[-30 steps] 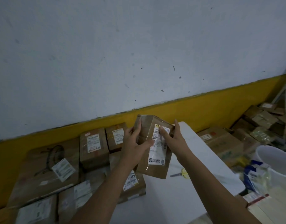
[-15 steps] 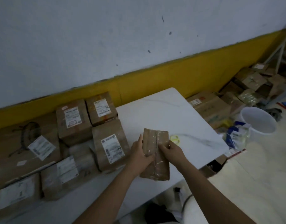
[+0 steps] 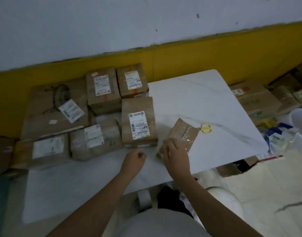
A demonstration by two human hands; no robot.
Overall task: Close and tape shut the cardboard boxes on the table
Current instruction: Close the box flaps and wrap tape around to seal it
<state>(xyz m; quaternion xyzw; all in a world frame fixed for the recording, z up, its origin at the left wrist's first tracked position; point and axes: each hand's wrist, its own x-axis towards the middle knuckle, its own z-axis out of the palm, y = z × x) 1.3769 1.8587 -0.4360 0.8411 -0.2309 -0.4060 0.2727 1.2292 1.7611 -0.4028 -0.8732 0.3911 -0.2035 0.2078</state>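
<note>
The small box [image 3: 182,132], held up in both hands half a second ago, now lies flat on the worktop [image 3: 198,93], and the left hand [image 3: 135,158] has come off it: it hovers just beside the box's near end, clenched into a loose fist with nothing visible in it. The right hand [image 3: 176,155] rests on the near end of the box, fingers laid across its glossy top. Blur hides whether they curl over the edge or only press down, so I cannot tell its grasp. The box looks light and fairly stiff, and its top is already wrapped in clear tape. That film is probably slippery, so the bare cardboard sides and corners look like the surer places to take hold. Yellow-handled scissors [image 3: 205,128] lie touching or just past its far corner. To the left stands a labelled box [image 3: 138,120], close to the small one but apart from it, with more taped, labelled boxes [image 3: 102,89] crowded behind it along the yellow wall band.
</note>
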